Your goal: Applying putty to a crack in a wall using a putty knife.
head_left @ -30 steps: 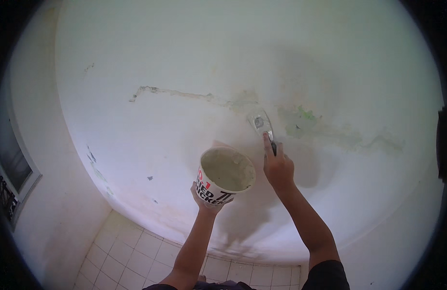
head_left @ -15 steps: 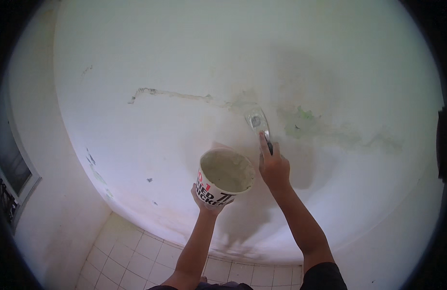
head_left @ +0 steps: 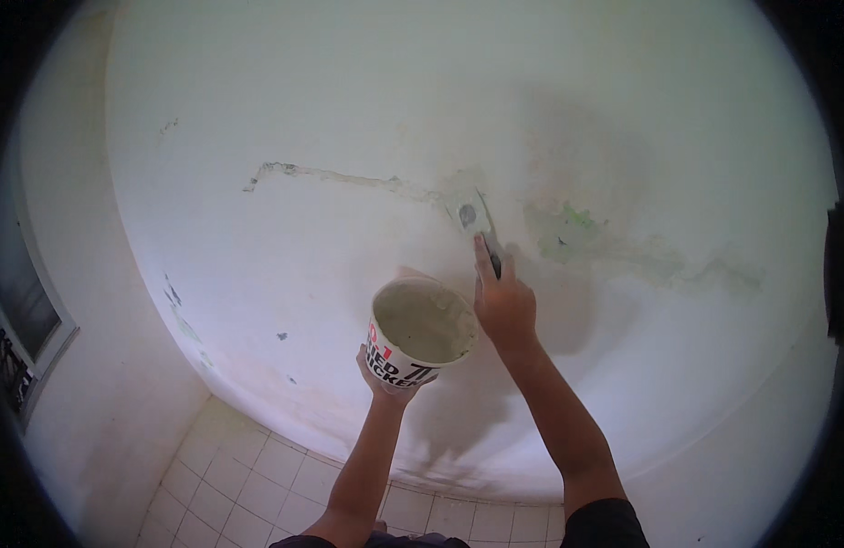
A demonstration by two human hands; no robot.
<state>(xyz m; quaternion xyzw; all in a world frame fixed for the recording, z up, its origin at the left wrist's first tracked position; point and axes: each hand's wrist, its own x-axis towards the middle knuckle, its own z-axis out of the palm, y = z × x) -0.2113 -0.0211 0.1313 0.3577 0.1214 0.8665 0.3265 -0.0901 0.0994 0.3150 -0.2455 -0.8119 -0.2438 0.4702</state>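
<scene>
My left hand (head_left: 390, 384) is wrapped round the base of a white paper bucket (head_left: 399, 363) with red and black print. Inside it, a pale grey-green paste (head_left: 420, 321) coats the walls and bottom. My right hand (head_left: 504, 301) grips a putty knife (head_left: 469, 212) by its dark handle, index finger stretched along it. The blade lies against the white wall (head_left: 395, 110), or very near it, at the right end of a long filled crack (head_left: 349, 180). A dark grey spot shows on the blade.
Right of the knife runs a rough patch (head_left: 568, 233) with bright green flecks. Chipped spots (head_left: 173, 294) mark the wall lower left. A window (head_left: 29, 310) is in the side wall at left. Below lies a tiled floor (head_left: 258, 475). A dark object (head_left: 835, 274) stands at the right rim.
My right hand has moved the putty knife a little to the left along the wall, and its blade has turned. The bucket in my left hand has shifted slightly left.
</scene>
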